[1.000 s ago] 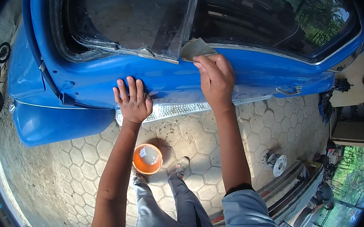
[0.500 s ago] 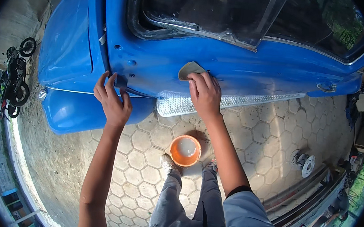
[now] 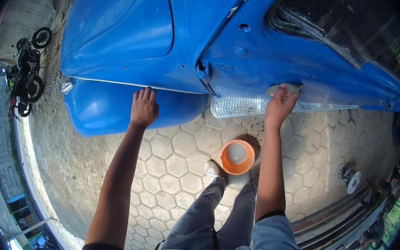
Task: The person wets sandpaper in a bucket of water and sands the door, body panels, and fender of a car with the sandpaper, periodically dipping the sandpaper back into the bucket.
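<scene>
The sheet of sandpaper, greyish-brown and bent, is pinched in my right hand against the lower edge of the blue car door. Just below it runs the silver, studded running board. Over on the left, my left hand rests on the blue front fender, its fingertips by the pale seam where fender meets body. Those fingers lie side by side with nothing seen in them; their undersides are hidden.
An orange bucket of cloudy water stands on the hexagonal paving by my feet. A white-rimmed hub sits at right, near long dark metal bars. A motorcycle stands at far left.
My view has shifted left along the car. The left hand has moved from the door's front edge onto the fender, its fingers closer together. My right hand keeps the sandpaper, lower on the door.
</scene>
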